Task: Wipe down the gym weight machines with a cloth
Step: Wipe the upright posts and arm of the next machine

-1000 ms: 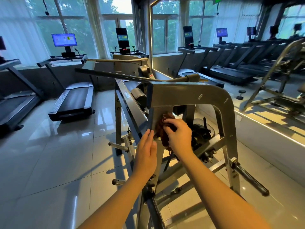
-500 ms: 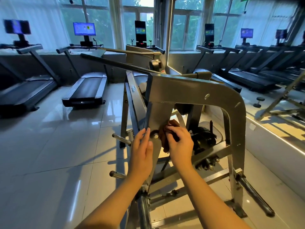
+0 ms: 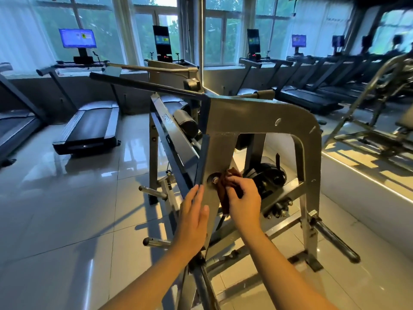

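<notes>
The person stands over a grey steel weight machine point(image 3: 259, 117), bent towards its slanted front upright. The right hand point(image 3: 242, 198) has its fingers curled round a bunched rust-brown cloth point(image 3: 230, 174) and presses it against the flat steel face, just beside the round pivot bolt point(image 3: 213, 178). Part of the cloth hangs down below the palm. The left hand point(image 3: 193, 211) lies flat along the upright's outer edge, fingers straight and together, holding nothing. To my eye that hand is there to brace the body and steady the frame while the other rubs. The cloth looks wadded so it can be worked round the rim of the bolt, where grime would gather.

Close behind the cloth, black weight plates point(image 3: 266, 175) sit on the base. A cluster of nuts point(image 3: 279, 209) pokes out of the cross brace just right of the wrist. Either could snag knuckles or fabric on a wide stroke. Bare chrome pegs point(image 3: 153, 191) stick out low on the left side, and a dark handle bar point(image 3: 335, 240) juts out low on the right. Beyond, a row of treadmills point(image 3: 89, 128) faces the windows across the glossy tiled floor point(image 3: 55, 220), well apart from the work
</notes>
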`<state>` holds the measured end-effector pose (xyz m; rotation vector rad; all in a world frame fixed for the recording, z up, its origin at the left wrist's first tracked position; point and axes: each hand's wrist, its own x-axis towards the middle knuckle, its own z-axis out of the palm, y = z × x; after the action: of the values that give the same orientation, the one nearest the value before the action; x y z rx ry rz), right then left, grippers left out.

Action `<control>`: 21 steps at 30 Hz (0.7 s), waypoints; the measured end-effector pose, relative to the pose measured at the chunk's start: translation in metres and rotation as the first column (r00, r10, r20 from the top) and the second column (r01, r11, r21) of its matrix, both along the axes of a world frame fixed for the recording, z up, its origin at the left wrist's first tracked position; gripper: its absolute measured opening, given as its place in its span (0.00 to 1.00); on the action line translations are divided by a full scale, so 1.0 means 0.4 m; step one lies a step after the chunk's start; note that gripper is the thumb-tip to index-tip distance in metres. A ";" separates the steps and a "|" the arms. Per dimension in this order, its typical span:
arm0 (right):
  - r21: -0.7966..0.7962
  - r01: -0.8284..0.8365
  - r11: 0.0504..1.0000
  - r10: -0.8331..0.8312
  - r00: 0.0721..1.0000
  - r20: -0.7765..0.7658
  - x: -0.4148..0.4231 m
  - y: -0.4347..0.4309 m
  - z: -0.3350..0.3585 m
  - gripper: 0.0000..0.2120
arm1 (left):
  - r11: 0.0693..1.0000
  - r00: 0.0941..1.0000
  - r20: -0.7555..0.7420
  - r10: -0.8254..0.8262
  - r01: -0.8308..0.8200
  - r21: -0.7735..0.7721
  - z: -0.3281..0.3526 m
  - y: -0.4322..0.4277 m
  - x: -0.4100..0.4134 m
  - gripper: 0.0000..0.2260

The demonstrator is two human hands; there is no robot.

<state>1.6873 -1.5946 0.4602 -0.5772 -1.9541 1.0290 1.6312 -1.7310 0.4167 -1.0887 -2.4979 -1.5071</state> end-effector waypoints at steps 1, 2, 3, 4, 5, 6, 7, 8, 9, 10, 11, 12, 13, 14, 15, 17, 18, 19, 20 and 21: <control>0.042 0.028 0.999 -0.026 0.998 -0.058 -0.006 -0.010 0.017 0.12 | 1.000 1.000 0.001 -0.015 0.015 0.002 0.004 -0.005 -0.010 0.21; 0.081 0.043 0.996 -0.034 0.994 -0.107 -0.016 -0.019 0.039 0.11 | 1.000 1.000 -0.003 -0.025 0.025 0.007 0.009 -0.010 -0.021 0.21; 0.111 0.043 0.993 -0.029 0.991 -0.128 -0.029 -0.029 0.060 0.11 | 0.999 0.999 -0.012 -0.031 0.031 0.012 0.014 -0.014 -0.031 0.21; 0.124 0.034 0.992 -0.018 0.992 -0.127 -0.041 -0.043 0.077 0.11 | 0.999 0.999 -0.021 -0.039 0.040 0.016 0.016 -0.018 -0.042 0.21; 0.114 0.027 0.993 -0.014 0.994 -0.110 -0.053 -0.054 0.084 0.11 | 0.998 0.998 -0.024 -0.052 0.053 0.017 0.015 -0.025 -0.052 0.20; 0.096 0.035 0.995 -0.026 0.995 -0.094 -0.060 -0.065 0.083 0.11 | 0.998 0.997 -0.021 -0.068 0.069 0.013 0.011 -0.031 -0.062 0.21; 0.074 0.058 0.996 -0.052 0.995 -0.088 -0.064 -0.073 0.074 0.11 | 0.996 0.996 -0.020 -0.087 0.087 0.003 0.003 -0.038 -0.071 0.21; 0.047 0.085 0.995 -0.080 0.993 -0.087 -0.062 -0.080 0.058 0.11 | 0.995 0.994 -0.020 -0.103 0.103 -0.009 -0.007 -0.044 -0.078 0.21; 0.011 0.110 0.994 -0.109 0.990 -0.088 -0.059 -0.085 0.036 0.10 | 0.993 0.993 -0.015 -0.119 0.119 -0.018 -0.020 -0.051 -0.083 0.21; -0.034 0.132 0.991 -0.134 0.988 -0.081 -0.056 -0.091 0.011 0.10 | 0.991 0.991 -0.001 -0.135 0.135 -0.022 -0.034 -0.058 -0.086 0.21; -0.076 0.151 0.986 -0.156 0.986 -0.064 -0.056 -0.103 -0.018 0.10 | 0.989 0.989 0.020 -0.148 0.148 -0.024 -0.048 -0.065 -0.087 0.21; -0.111 0.164 0.980 -0.169 0.985 -0.041 -0.058 -0.121 -0.050 0.11 | 0.987 0.987 0.040 -0.156 0.157 -0.026 -0.062 -0.073 -0.087 0.21; -0.144 0.175 0.974 -0.178 0.984 -0.015 -0.065 -0.143 -0.085 0.10 | 0.986 0.985 0.060 -0.163 0.165 -0.032 -0.077 -0.080 -0.088 0.21; -0.179 0.187 0.966 -0.188 0.982 0.010 -0.072 -0.168 -0.118 0.10 | 0.983 0.982 0.082 -0.173 0.177 -0.040 -0.092 -0.088 -0.090 0.21; -0.216 0.201 0.956 -0.198 0.980 0.033 -0.079 -0.188 -0.149 0.09 | 0.980 0.977 0.101 -0.185 0.191 -0.050 -0.107 -0.095 -0.093 0.21; -0.275 0.215 0.937 -0.201 0.976 0.081 -0.089 -0.211 -0.209 0.09 | 0.972 0.970 0.117 -0.211 0.221 -0.081 -0.133 -0.108 -0.102 0.22; -0.303 0.207 0.930 -0.184 0.978 0.103 -0.089 -0.217 -0.231 0.09 | 0.968 0.969 0.118 -0.218 0.230 -0.098 -0.143 -0.112 -0.107 0.22; -0.341 0.194 0.920 -0.163 0.979 0.119 -0.088 -0.221 -0.249 0.10 | 0.965 0.967 0.128 -0.221 0.235 -0.112 -0.152 -0.116 -0.112 0.22; -0.381 0.192 0.904 -0.153 0.979 0.132 -0.086 -0.223 -0.260 0.12 | 0.963 0.964 0.147 -0.223 0.241 -0.120 -0.159 -0.120 -0.115 0.22; -0.413 0.200 0.888 -0.159 0.978 0.132 -0.084 -0.224 -0.264 0.13 | 0.960 0.959 0.171 -0.228 0.250 -0.124 -0.163 -0.126 -0.117 0.22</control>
<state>1.6539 -1.6844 0.3544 -1.0469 -1.7178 1.3373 1.5846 -1.7814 0.3514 -1.3939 -2.7001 -1.5413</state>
